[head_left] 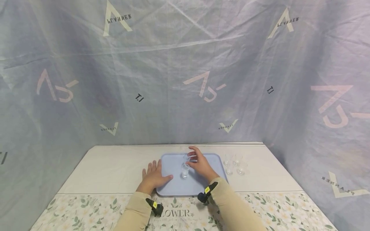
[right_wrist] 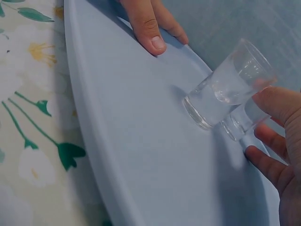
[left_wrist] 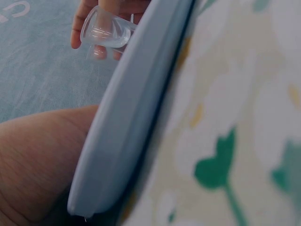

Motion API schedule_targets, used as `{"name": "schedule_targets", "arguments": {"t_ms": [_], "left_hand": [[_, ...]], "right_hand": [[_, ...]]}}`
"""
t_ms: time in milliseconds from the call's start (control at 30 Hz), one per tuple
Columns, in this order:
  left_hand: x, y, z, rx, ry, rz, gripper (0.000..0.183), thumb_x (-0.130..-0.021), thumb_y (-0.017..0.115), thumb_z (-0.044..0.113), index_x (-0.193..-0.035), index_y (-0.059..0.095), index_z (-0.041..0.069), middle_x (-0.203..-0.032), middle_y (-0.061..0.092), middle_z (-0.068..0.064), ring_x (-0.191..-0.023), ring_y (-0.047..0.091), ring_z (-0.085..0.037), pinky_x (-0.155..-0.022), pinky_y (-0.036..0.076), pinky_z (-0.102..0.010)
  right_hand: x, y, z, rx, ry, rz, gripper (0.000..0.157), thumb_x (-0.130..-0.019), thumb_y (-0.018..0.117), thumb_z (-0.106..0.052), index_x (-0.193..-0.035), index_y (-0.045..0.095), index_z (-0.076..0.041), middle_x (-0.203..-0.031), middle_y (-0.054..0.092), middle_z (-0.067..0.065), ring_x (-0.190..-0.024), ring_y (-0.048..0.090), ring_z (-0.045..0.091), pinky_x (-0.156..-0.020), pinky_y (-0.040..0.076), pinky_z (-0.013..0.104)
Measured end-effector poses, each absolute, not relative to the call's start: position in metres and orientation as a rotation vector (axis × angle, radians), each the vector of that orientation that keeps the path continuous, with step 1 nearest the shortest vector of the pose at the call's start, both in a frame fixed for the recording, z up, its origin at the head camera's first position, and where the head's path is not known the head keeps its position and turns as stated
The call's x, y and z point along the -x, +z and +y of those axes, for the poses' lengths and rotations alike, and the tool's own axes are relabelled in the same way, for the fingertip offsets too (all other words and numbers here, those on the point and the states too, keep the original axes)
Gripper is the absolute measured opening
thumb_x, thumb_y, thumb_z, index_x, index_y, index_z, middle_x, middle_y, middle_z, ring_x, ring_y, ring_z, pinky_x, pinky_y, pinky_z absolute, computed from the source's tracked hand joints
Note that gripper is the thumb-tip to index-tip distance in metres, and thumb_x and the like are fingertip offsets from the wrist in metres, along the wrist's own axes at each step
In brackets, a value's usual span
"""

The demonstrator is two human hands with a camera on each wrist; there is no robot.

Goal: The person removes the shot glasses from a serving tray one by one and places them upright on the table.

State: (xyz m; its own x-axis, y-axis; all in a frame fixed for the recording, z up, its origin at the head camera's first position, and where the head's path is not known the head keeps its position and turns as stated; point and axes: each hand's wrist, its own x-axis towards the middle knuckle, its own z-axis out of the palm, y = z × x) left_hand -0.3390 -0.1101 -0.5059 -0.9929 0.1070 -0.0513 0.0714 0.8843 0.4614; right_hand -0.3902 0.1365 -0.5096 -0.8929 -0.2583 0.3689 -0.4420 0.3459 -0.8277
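Clearly, the floral cloth (head_left: 86,210) before you carries the lettering "LOWER" right beside your left wrist camera (head_left: 157,209), and the grey drape (head_left: 150,64) repeats "PLANNER" in flipped print. Your right hand (head_left: 200,164) has thumb and fingers curled round the rear glass (right_wrist: 233,127) on the blue tray (head_left: 173,189), just behind a front glass (right_wrist: 221,89) seemingly holding clear liquid; your left hand (head_left: 154,177), fingers spread, rests at the tray's left edge. Four other glasses (head_left: 229,171) stand right of it on the worktop (head_left: 274,175), contents too faint to tell.
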Motion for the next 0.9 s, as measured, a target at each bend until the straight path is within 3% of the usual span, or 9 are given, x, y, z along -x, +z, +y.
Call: {"name": "schedule_targets", "arguments": {"t_ms": [533,900], "left_hand": [[0.336,-0.503,-0.11,-0.141,0.72,2.978,0.105,-0.089,0.066,0.059,-0.158,0.02,-0.005,-0.163,0.015,-0.033,-0.151,0.008,-0.05,-0.118,0.004,-0.069],[0.338,-0.505,-0.111,-0.143,0.74,2.964,0.103,-0.091,0.064,0.057,-0.159,0.018,-0.004,-0.164,0.011,-0.032,-0.152,0.005,-0.049,-0.119,-0.001,-0.067]], "right_hand": [[0.388,-0.51,0.134,-0.611,1.569,-2.428,0.071,-0.087,0.076,0.003,-0.148,0.042,-0.013,-0.118,0.067,0.019,-0.103,0.068,0.037,-0.092,0.056,0.049],[0.385,-0.497,0.142,-0.606,1.521,-2.411,0.068,-0.088,0.074,0.002,-0.147,0.043,-0.01,-0.114,0.067,0.019,-0.099,0.069,0.034,-0.085,0.059,0.04]]}}
